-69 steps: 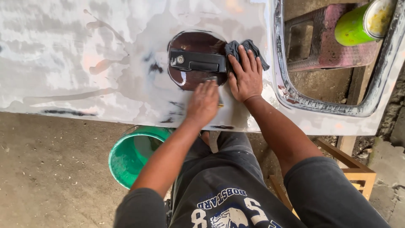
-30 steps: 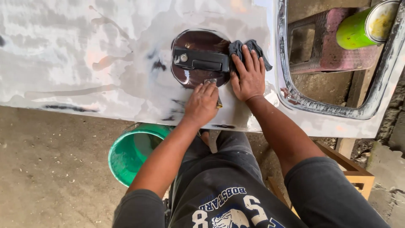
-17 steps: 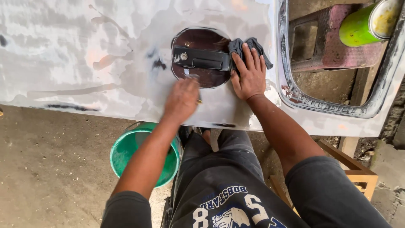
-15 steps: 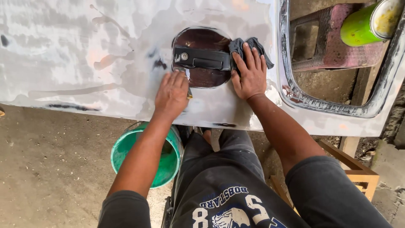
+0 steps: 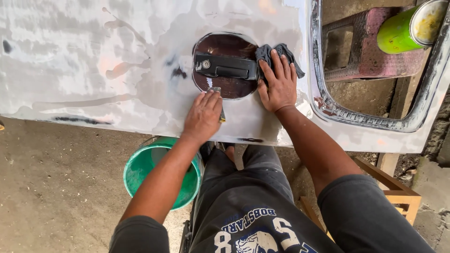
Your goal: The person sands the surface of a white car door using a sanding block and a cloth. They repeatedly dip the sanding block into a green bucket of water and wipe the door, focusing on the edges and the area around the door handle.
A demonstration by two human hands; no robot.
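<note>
Here, left hand [image 5: 202, 117]: my fingers press one small sanding piece [image 5: 218, 102] flat onto the one grey car door panel [image 5: 117, 70], just below the handle recess.
Right hand [image 5: 277, 84]: fingers spread flat on one dark rag [image 5: 274, 51] beside the one black handle [image 5: 226, 68].
Below: one green bucket [image 5: 145, 161].

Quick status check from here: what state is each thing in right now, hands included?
Left hand: pressing a small sanding pad flat on the panel.
Right hand: flat on a dark grey rag.
Grey primed car door panel: lying flat, patchy and sanded.
Black door handle: mounted, closed.
Green plastic bucket: upright, open.
Green spray can: lying on its side.
</note>
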